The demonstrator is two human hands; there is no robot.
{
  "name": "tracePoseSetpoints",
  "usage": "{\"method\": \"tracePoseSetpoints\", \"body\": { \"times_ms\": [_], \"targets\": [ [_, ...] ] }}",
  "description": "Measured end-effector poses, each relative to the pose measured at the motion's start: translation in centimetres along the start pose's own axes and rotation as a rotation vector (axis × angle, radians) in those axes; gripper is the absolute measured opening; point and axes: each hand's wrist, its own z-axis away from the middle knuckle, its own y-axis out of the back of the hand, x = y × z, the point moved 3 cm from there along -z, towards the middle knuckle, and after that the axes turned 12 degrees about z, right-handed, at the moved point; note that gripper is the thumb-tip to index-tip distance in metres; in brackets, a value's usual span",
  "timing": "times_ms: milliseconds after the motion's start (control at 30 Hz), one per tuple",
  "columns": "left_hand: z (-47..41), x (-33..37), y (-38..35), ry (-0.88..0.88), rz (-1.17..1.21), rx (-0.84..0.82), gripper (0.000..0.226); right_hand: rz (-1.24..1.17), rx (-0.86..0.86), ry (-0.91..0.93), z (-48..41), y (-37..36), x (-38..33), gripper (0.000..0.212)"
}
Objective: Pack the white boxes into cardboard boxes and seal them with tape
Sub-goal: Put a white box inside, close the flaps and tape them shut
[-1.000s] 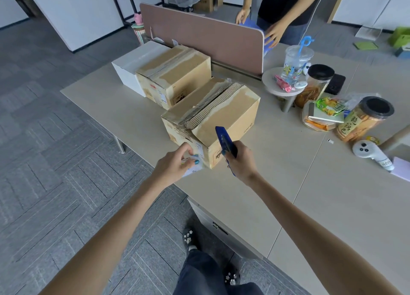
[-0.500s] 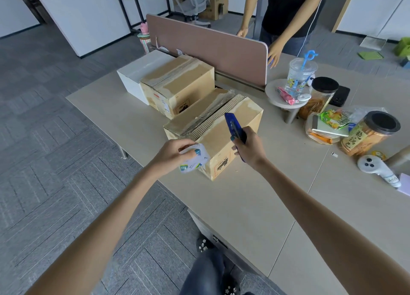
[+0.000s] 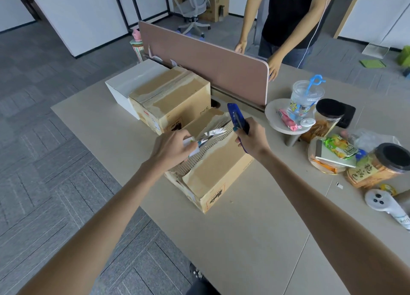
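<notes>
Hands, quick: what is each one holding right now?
Left hand: grips the white tape roll over the near cardboard box.
Right hand: grips the blue cutter.

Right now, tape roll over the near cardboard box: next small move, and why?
Probably lower the left hand, gripping the white tape roll, and press the shiny clear tape strip onto the ridged centre seam of the near brown cardboard box. The strip looks unstuck, and the right hand holds the blue plastic cutter.
</notes>
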Motion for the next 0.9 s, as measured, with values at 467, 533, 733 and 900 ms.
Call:
{"method": "tracePoseSetpoints", "body": {
  "times_ms": [467,533,733,900],
  "targets": [
    [-9.5,-0.6,-5.5,0.097,0.143,-0.212,0.019,0.401,-0.158,-0.009,-10.3,-0.4,5.3,0.023],
    [-9.8,-1.2,-6.2,0.112,0.169,-0.254,0.019,0.395,-0.195,0.001,-10.8,-0.9,5.7,0.027],
    [-9.6,-2.3,-7.0,0.133,0.153,-0.265,0.021,0.474,-0.194,0.027,-10.6,-1.6,6.3,0.028],
    [-7.5,-2.4,-7.2,0.149,0.23,-0.249,0.029,0.577,-0.164,0.03,-8.2,-1.8,7.1,0.03]
  ]
}}
